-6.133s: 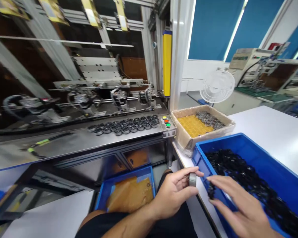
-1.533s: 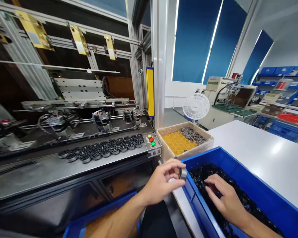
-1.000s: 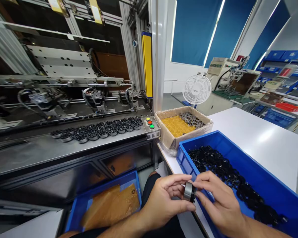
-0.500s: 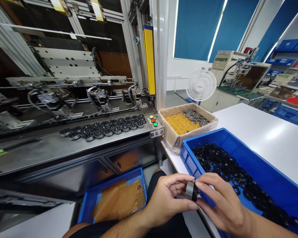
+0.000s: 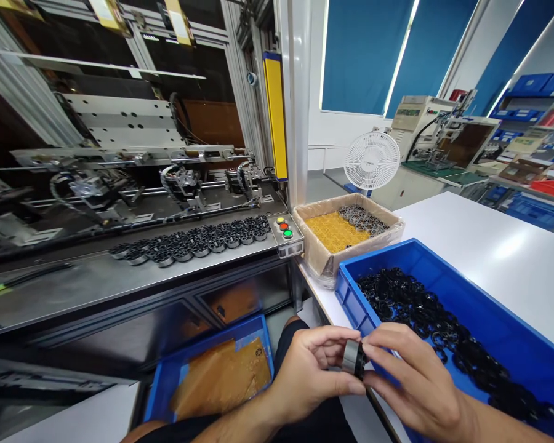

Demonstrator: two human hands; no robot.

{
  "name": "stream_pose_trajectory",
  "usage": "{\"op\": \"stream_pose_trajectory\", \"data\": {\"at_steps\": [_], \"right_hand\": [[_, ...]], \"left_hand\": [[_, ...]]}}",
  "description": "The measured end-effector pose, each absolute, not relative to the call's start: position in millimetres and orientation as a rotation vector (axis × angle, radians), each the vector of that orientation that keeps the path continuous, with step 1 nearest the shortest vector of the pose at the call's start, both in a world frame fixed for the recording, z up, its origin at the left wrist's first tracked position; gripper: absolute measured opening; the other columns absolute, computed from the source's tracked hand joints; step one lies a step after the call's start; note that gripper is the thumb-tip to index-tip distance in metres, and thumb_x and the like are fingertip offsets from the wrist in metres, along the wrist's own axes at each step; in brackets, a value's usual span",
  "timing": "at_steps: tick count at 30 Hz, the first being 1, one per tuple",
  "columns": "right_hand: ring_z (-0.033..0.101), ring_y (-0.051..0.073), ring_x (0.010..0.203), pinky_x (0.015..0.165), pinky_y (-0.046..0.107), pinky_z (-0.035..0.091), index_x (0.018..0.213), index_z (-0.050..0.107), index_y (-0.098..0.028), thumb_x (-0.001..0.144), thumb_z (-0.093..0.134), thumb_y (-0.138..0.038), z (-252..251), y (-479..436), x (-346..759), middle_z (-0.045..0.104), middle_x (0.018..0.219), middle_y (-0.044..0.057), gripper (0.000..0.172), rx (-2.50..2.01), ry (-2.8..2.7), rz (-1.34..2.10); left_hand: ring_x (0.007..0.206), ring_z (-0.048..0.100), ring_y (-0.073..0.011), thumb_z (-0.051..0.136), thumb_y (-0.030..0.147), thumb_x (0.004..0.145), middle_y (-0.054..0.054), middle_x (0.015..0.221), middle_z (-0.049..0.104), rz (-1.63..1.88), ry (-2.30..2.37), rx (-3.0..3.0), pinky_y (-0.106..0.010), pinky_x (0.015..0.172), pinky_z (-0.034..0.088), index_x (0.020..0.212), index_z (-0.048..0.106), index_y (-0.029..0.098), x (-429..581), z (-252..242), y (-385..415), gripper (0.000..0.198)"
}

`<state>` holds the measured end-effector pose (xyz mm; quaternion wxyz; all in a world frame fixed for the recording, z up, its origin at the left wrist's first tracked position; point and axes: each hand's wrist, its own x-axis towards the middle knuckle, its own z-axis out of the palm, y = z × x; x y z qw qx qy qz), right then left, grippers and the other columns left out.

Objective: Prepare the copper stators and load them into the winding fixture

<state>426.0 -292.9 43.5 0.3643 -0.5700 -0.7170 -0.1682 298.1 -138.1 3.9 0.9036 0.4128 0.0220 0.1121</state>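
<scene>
Low in the middle of the view, above my lap, a motor stator core is held between my two hands. It is a short grey metal ring with a black plastic frame on its right side. My left hand is closed around the metal ring, thumb below and fingers above. From the right, my right hand pinches at the black frame with its fingertips. Whether that frame sits fully against the ring cannot be made out. Just beyond my right hand, a blue bin holds many loose black plastic frames.
Rows of similar cores stand on the metal machine ledge, beside a button box. A plastic-lined carton holds grey cores on yellow sheeting. Another blue bin lies low at left. A white fan stands behind.
Both hands hold the core almost as before, with only a slight shift of the fingers and the core. The camera view has moved very slightly.
</scene>
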Motion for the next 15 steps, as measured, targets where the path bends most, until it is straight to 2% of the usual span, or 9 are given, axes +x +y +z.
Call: {"op": "stream_pose_trajectory", "data": {"at_steps": [4,9,15], "right_hand": [[0.064,0.022,0.101,0.085,0.037,0.061,0.123,0.060,-0.007,0.087,0.063,-0.002,45.1,-293.0,426.7,0.068,0.103,0.014,0.036,-1.440,-1.906,-0.480],[0.066,0.024,0.095,0.082,0.041,0.062,0.120,0.060,-0.007,0.089,0.064,-0.016,43.2,-291.8,425.1,0.068,0.099,0.015,0.032,-1.479,-1.828,-0.523],[0.064,0.023,0.102,0.086,0.039,0.061,0.121,0.061,-0.008,0.087,0.064,-0.006,38.9,-295.0,426.4,0.067,0.104,0.015,0.034,-1.489,-1.886,-0.511]], "left_hand": [[0.080,0.077,-0.0159,0.097,0.011,0.048,-0.007,0.090,0.081,0.211,0.084,0.882,-0.021,0.074,0.060,0.101,0.075,0.016,296.8,2.1,-138.3,0.057],[0.082,0.077,-0.0171,0.097,0.016,0.050,-0.007,0.090,0.081,0.226,0.100,0.923,-0.022,0.075,0.060,0.101,0.075,0.015,296.6,1.1,-138.7,0.056],[0.080,0.076,-0.0154,0.096,0.013,0.052,-0.006,0.087,0.080,0.250,0.075,0.908,-0.021,0.074,0.059,0.101,0.074,0.015,296.6,2.1,-139.8,0.053]]}}
